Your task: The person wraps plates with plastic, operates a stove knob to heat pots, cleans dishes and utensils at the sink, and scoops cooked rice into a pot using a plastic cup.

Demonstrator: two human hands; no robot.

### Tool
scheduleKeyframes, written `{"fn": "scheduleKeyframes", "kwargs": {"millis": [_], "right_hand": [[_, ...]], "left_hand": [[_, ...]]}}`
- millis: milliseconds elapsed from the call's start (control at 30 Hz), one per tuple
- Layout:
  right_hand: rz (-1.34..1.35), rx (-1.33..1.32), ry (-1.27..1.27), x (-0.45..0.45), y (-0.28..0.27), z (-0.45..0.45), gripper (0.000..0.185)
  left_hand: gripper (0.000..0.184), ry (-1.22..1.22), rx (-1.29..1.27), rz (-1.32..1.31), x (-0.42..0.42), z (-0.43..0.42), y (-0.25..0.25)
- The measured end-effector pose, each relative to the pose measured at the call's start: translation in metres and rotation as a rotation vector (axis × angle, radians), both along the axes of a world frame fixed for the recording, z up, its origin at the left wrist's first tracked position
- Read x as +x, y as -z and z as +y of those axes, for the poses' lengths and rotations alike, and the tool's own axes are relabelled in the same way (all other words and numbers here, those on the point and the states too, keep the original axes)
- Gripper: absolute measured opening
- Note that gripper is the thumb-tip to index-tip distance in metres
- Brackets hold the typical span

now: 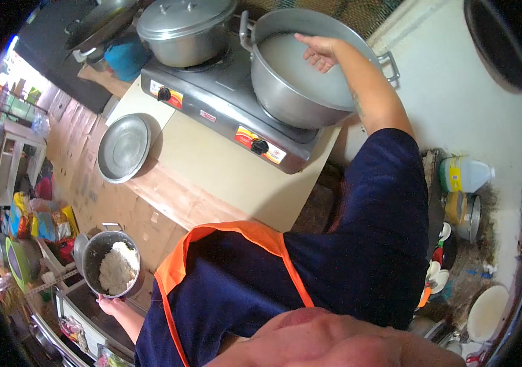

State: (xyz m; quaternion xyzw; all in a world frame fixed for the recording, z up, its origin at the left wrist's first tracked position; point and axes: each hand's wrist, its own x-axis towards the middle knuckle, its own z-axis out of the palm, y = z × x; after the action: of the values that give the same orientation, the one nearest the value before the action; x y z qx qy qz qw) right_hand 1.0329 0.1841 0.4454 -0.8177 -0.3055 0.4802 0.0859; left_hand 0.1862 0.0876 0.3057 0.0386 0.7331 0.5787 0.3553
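My left hand (111,303) grips the near side of a small metal pot (92,269), low on the left. A lump of white, rice-like food (119,268) fills part of that pot. Over on the right, my right hand (321,51) is held above a large two-handled aluminium pot (291,107). Its fingers are apart and slightly curled, with nothing in them. Cloudy whitish liquid (285,67) stands in the large pot, which sits on the right burner of a two-burner gas stove (212,107).
A lidded aluminium pot (184,37) occupies the left burner. A round metal lid or plate (124,148) lies on the table edge (212,183). A blue container (125,60) stands left of the stove. Jugs (466,174) and utensils line the wall at right.
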Motion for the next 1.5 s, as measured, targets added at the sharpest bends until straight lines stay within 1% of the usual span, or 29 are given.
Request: {"fn": "scheduleKeyframes", "kwargs": {"millis": [67, 100, 133, 300, 433, 500, 533, 567, 600, 667, 700, 733, 767, 800, 867, 900, 933, 967, 1000, 1033, 1067, 1100, 1133, 1200, 1267, 1300, 1367, 1433, 1500], "right_hand": [[0.093, -0.023, 0.010, 0.002, 0.019, 0.011, 0.099], [0.183, -0.071, 0.007, 0.001, 0.024, 0.014, 0.099], [0.272, -0.119, 0.002, -0.003, 0.025, 0.016, 0.100], [0.155, -0.089, 0.028, -0.010, 0.037, 0.027, 0.098], [0.072, -0.121, 0.007, -0.009, 0.040, 0.033, 0.099], [-0.148, 0.051, -0.006, -0.002, 0.052, 0.028, 0.085], [-0.200, 0.084, 0.025, -0.009, 0.048, 0.026, 0.065], [-0.197, 0.078, -0.058, -0.020, 0.037, 0.023, 0.062], [-0.195, 0.076, -0.140, -0.031, 0.026, 0.019, 0.060], [-0.279, -0.002, -0.303, -0.019, 0.018, 0.024, 0.058], [-0.230, 0.055, -0.180, -0.012, 0.007, 0.007, 0.061], [-0.181, 0.118, -0.059, -0.020, -0.010, -0.011, 0.066], [-0.165, 0.073, 0.049, -0.023, -0.038, -0.047, 0.081], [-0.054, 0.131, 0.145, 0.007, -0.047, -0.078, 0.089], [0.213, 0.288, 0.203, -0.030, -0.087, -0.112, 0.080], [0.278, 0.392, 0.278, -0.059, -0.102, -0.138, 0.075], [0.338, 0.503, 0.348, -0.090, -0.118, -0.161, 0.070], [0.386, 0.593, 0.422, -0.111, -0.130, -0.183, 0.065], [0.430, 0.676, 0.473, -0.127, -0.140, -0.193, 0.060], [0.486, 0.665, 0.396, -0.122, -0.148, -0.191, 0.062], [0.541, 0.654, 0.318, -0.116, -0.157, -0.189, 0.063], [0.780, 0.671, -0.060, -0.098, -0.156, -0.192, 0.064], [0.534, 0.788, 0.262, -0.134, -0.174, -0.199, 0.081], [0.559, 0.809, 0.283, -0.162, -0.197, -0.207, 0.082], [0.618, 0.809, 0.239, -0.189, -0.212, -0.218, 0.081], [0.603, 0.797, 0.272, -0.194, -0.205, -0.191, 0.081], [0.618, 0.801, 0.232, -0.212, -0.212, -0.199, 0.081], [0.609, 0.809, 0.199, -0.233, -0.219, -0.205, 0.081], [0.587, 0.825, 0.213, -0.258, -0.225, -0.213, 0.081]], "left_hand": [[0.037, 0.034, 0.040, -0.064, -0.038, -0.018, 0.023], [0.033, 0.161, 0.007, 0.103, -0.053, -0.026, 0.031], [0.033, 0.142, 0.016, 0.096, -0.062, -0.032, 0.033], [0.034, 0.009, 0.137, -0.084, -0.114, -0.039, 0.057], [0.037, -0.041, 0.068, -0.060, -0.119, -0.070, 0.056], [0.038, 0.006, 0.085, -0.049, -0.117, -0.079, 0.054], [0.039, 0.039, 0.109, -0.050, -0.111, -0.083, 0.056], [0.041, 0.043, 0.153, -0.035, -0.111, -0.096, 0.053], [0.040, -0.221, -0.081, -0.059, -0.129, -0.087, 0.068], [0.036, -0.266, 0.124, -0.143, -0.087, -0.086, 0.039], [0.035, -0.287, 0.225, -0.190, -0.063, -0.084, 0.024], [0.029, -0.415, 0.222, -0.070, -0.084, -0.083, 0.043], [0.027, -0.437, 0.213, -0.160, -0.118, -0.069, 0.073], [0.027, -0.511, 0.100, -0.072, -0.128, -0.040, 0.107], [0.033, -0.273, 0.126, -0.076, -0.112, -0.045, 0.071], [0.038, -0.027, 0.084, 0.024, -0.134, -0.039, 0.089], [0.040, 0.035, 0.101, -0.260, -0.117, -0.045, 0.058], [0.039, 0.149, 0.113, -0.367, -0.113, -0.038, 0.045], [0.039, 0.303, 0.127, -0.347, -0.154, -0.051, 0.079], [0.037, 0.329, 0.116, -0.251, -0.161, -0.074, 0.071], [0.034, 0.563, 0.144, -0.212, -0.175, -0.056, 0.078], [0.028, 0.313, 0.088, -0.332, -0.146, -0.058, 0.046], [0.025, 0.383, 0.030, -0.306, -0.134, -0.056, 0.015], [0.022, 0.546, 0.013, -0.263, -0.129, -0.060, -0.021], [0.021, 0.939, 0.104, -0.354, -0.145, -0.040, -0.030], [0.021, 0.834, 0.015, -0.175, -0.087, -0.006, -0.061], [0.023, 0.855, 0.181, -0.146, -0.046, -0.004, -0.084], [0.022, 0.892, 0.105, -0.452, -0.030, 0.034, -0.078], [0.023, 1.002, 0.057, -0.492, -0.019, 0.063, -0.059]]}}
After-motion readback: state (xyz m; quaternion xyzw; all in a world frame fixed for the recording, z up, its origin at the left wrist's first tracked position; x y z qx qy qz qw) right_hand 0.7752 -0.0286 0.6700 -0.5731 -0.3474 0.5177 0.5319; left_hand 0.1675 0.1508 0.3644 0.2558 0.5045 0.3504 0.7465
